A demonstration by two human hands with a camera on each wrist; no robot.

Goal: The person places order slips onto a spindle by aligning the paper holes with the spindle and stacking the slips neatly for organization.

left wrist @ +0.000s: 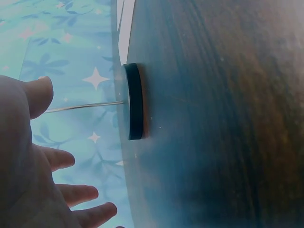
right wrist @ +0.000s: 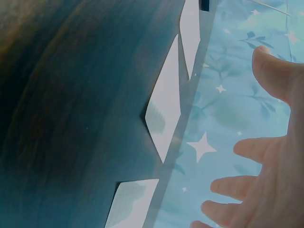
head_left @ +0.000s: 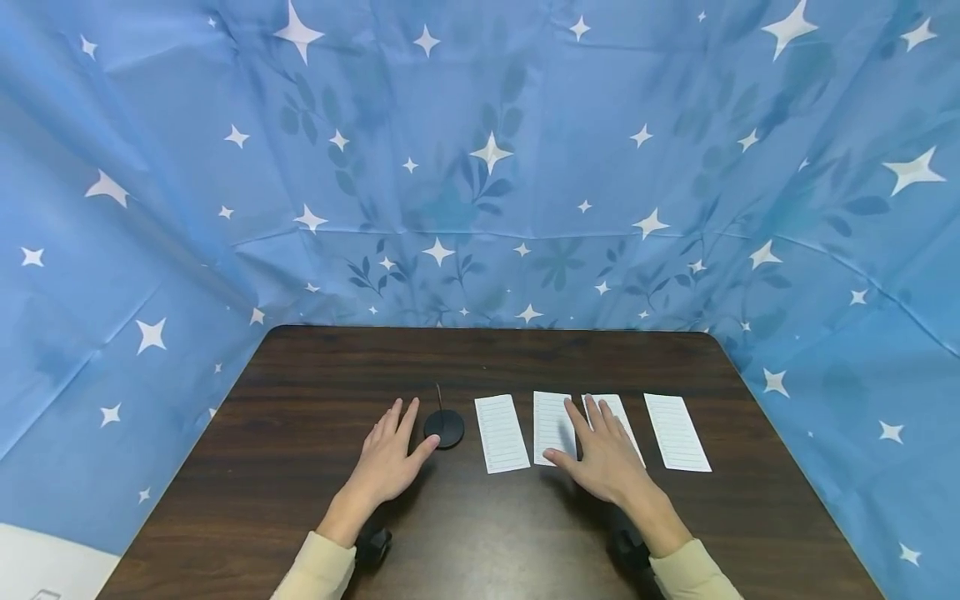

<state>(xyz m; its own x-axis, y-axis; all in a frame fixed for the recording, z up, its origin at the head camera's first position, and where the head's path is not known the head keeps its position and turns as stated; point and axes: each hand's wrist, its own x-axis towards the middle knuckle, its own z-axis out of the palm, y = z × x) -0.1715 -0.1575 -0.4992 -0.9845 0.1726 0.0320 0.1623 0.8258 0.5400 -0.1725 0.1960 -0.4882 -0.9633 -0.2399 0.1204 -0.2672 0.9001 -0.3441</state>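
My left hand (head_left: 388, 460) is held with its fingers spread and holds nothing. Just right of its fingertips stands a round black base (head_left: 444, 428) with a thin upright metal spike; in the left wrist view the base (left wrist: 134, 101) looks like a thick disc. My right hand (head_left: 606, 460), also spread and holding nothing, is over two white lined paper cards, the left one (head_left: 551, 425) and the right one (head_left: 626, 421), partly hiding both. In the right wrist view a gap shows between that hand (right wrist: 266, 166) and the cards (right wrist: 164, 104).
Another lined card (head_left: 502, 433) lies between the black base and the covered cards, and one more (head_left: 677, 432) lies at the far right of the row. All are on a dark wooden table (head_left: 337, 358). A blue star-patterned curtain (head_left: 480, 192) hangs behind and beside it.
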